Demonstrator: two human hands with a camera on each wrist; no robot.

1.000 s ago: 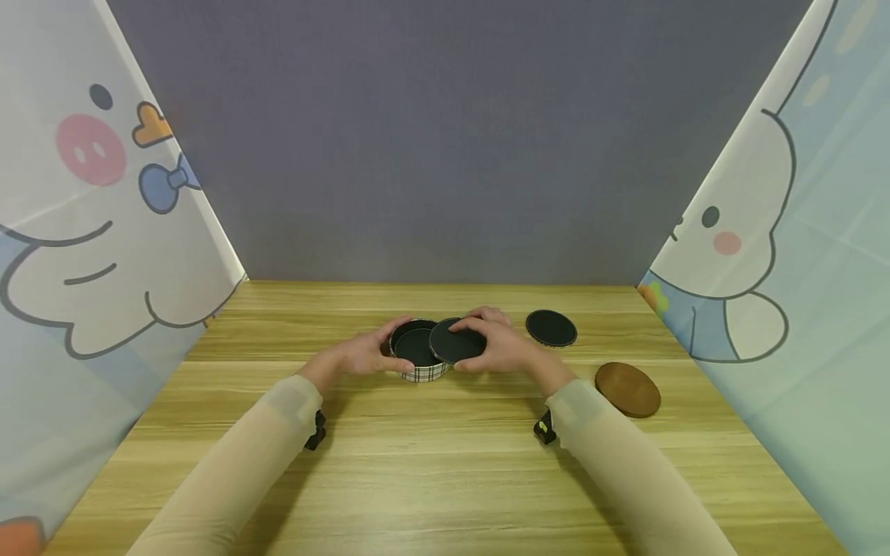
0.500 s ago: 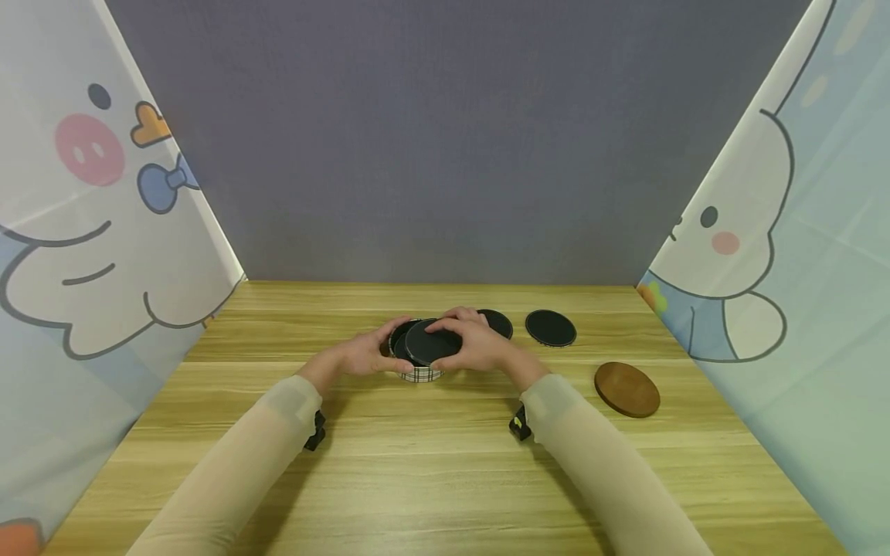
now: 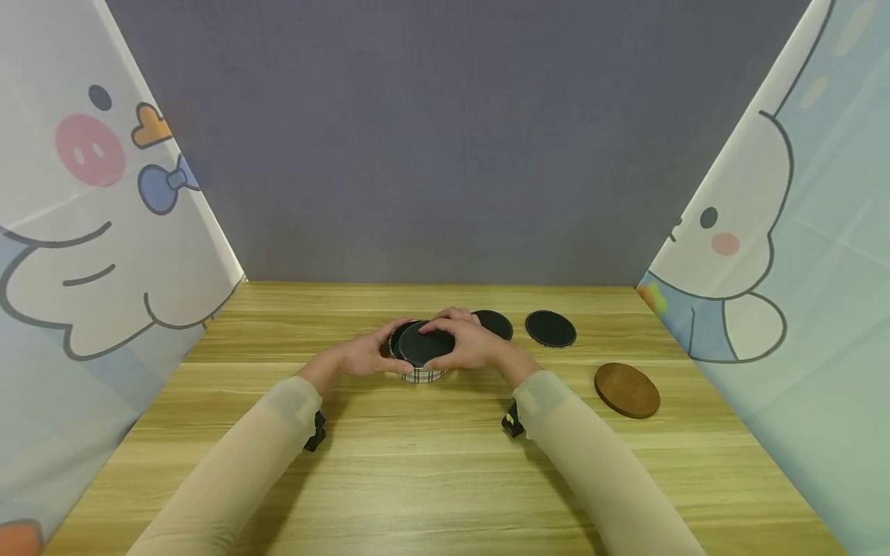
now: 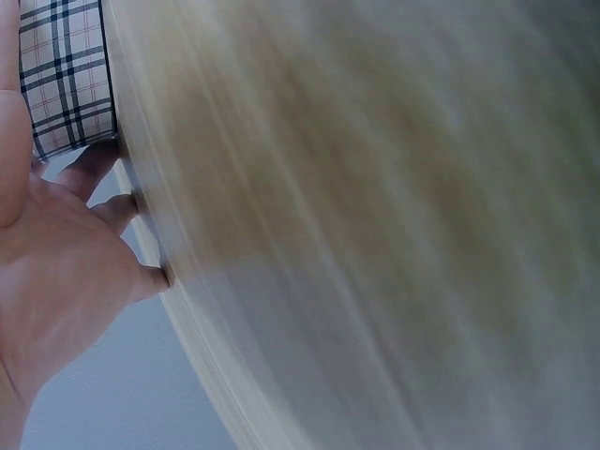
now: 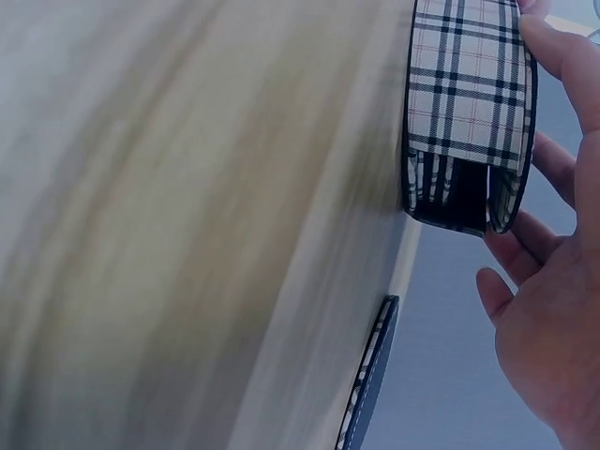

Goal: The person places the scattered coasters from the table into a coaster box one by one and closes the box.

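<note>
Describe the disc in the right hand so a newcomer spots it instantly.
On the wood-grain table, find the round plaid holder gripped by the left hand. Over the holder's top is a black disc, pinched by the right hand. Two other black discs and a brown disc lie on the table; this is the only one in a hand.

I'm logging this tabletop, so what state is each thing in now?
Plaid round holder: upright, gripped by the left hand, its opening mostly covered.
Held black disc: pinched by the right hand at the holder's opening.
Second black disc: flat on the table, partly hidden by the right hand.
Third black disc: flat on the table, unobstructed.
Brown disc: flat on the table, unobstructed.
</note>
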